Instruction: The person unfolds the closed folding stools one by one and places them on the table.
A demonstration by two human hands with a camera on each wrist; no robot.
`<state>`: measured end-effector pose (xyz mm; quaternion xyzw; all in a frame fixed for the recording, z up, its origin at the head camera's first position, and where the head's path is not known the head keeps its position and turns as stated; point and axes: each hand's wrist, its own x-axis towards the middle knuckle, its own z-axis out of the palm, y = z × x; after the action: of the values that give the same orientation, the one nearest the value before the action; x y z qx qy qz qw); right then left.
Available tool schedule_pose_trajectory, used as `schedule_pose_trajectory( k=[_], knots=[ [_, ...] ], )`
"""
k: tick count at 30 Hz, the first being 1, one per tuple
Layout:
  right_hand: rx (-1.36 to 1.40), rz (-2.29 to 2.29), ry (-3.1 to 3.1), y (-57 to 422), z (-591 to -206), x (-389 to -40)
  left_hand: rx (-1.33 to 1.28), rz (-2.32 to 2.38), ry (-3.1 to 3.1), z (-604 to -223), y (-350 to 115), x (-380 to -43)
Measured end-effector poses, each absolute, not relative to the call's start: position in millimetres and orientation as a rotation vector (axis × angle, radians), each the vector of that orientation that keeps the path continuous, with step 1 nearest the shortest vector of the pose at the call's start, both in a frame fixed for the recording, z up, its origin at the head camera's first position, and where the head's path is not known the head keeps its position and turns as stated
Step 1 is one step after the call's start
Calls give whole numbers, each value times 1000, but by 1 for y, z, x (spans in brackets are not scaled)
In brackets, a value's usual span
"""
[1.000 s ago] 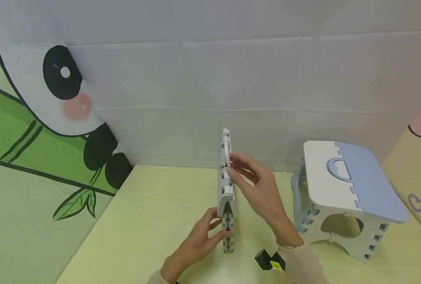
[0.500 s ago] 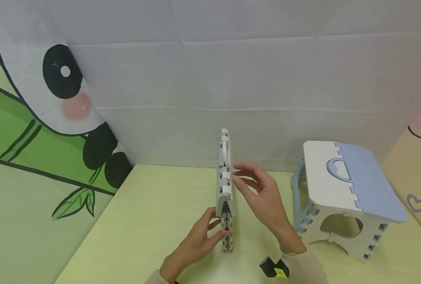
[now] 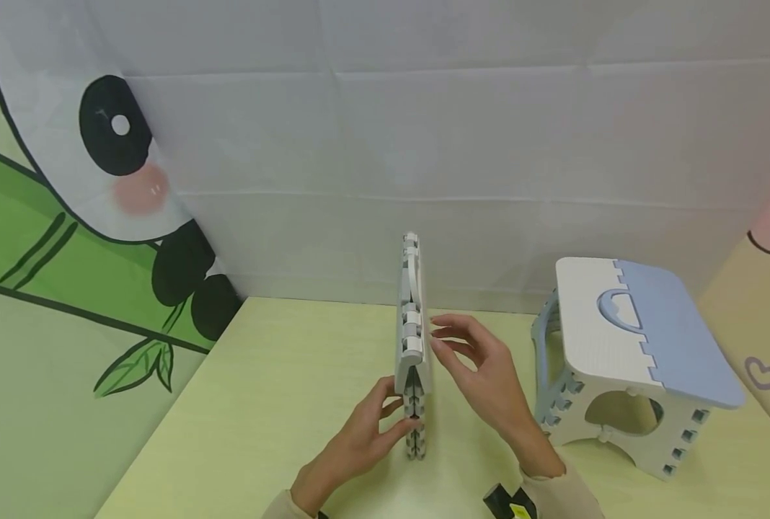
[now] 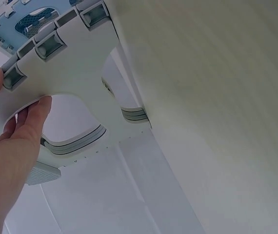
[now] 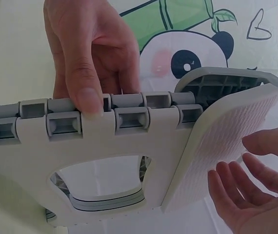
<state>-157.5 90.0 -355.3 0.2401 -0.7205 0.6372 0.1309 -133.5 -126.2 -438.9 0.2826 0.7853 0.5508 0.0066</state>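
Observation:
A white and grey folding step stool (image 3: 412, 344), folded nearly flat, stands on edge on the table in the head view. My left hand (image 3: 360, 434) grips its leg panel from the near left, thumb over the hinged edge; in the left wrist view the fingers (image 4: 34, 119) reach into the panel's oval cutout. My right hand (image 3: 489, 378) is at the stool's right side, fingers bent loosely and fingertips close by the textured top panel (image 5: 222, 151). No part of the stool lies between right thumb and fingers. The stool's carry handle (image 3: 414, 280) is beyond that hand.
An unfolded blue and white step stool (image 3: 599, 324) stands at the right of the pale wooden table (image 3: 281, 375). A white sheet (image 3: 450, 144) hangs behind, beside a panda-painted wall (image 3: 54, 166). A black device (image 3: 511, 502) sits by the right sleeve.
My right hand has come off the folded stool's handle area and moved nearer and slightly right, beside the top panel. The left hand keeps its grip, and both stools stay in place.

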Motion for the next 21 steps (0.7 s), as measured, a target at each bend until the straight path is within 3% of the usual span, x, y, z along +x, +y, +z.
schedule_pose_trajectory(
  k=[21],
  knots=[
    [697,1860,-2158,96,-384,-151,868,1716,2448,-437,-127,-132]
  ],
)
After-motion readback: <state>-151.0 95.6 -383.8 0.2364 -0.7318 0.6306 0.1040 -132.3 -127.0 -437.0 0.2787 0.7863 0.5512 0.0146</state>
